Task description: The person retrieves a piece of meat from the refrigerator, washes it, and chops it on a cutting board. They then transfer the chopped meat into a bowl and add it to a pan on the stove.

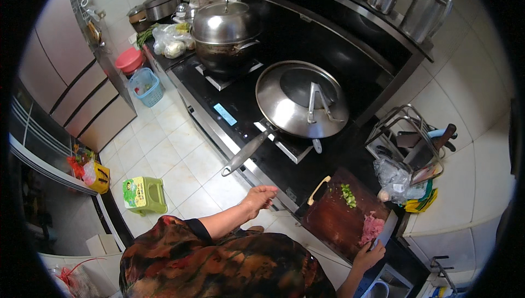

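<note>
My right hand [368, 257] grips a kitchen knife [385, 227] at the right edge of a dark wooden cutting board [328, 220]. The broad blade stands beside a heap of chopped raw meat [372, 227]; whether it touches the meat is hard to tell. Farther up the board lies a small pile of chopped green vegetable [348, 195]. A pale handle [318, 190] sits on the board's far left side. My left hand [260, 200] hovers in front of the counter edge, left of the board, fingers loosely bent and nothing visible in them.
A lidded wok [287, 97] stands on the near burner, its long handle [248, 153] jutting past the counter edge. Behind it is a tall steamer pot [223, 35]. A knife rack [410, 146] and plastic bags [391, 179] flank the board. A green stool [144, 194] stands on the floor.
</note>
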Action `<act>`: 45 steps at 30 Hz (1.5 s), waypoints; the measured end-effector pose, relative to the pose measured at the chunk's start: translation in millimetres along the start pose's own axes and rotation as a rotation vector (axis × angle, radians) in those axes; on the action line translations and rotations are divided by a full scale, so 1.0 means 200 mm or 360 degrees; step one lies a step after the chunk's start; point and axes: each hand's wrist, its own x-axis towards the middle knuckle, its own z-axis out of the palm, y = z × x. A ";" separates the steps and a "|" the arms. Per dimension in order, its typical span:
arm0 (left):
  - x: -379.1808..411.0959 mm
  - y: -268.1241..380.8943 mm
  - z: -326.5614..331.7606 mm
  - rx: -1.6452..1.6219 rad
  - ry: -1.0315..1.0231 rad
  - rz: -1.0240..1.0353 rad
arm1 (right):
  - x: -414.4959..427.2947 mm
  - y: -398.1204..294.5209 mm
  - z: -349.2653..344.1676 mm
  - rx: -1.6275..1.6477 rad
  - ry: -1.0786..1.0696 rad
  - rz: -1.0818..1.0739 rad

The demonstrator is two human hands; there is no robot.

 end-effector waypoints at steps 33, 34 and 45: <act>-0.60 -0.19 -0.48 -0.0375 0.0716 0.0420 | -0.21 -0.96 0.07 0.1581 -0.1113 -0.0731; -0.60 -0.18 -0.58 -0.0423 0.0767 0.0473 | -0.25 -1.05 0.06 0.1559 -0.1095 -0.0783; -0.77 -0.03 -1.24 -0.0549 0.0813 0.0371 | -0.59 -1.72 -0.15 0.1427 -0.1291 -0.0977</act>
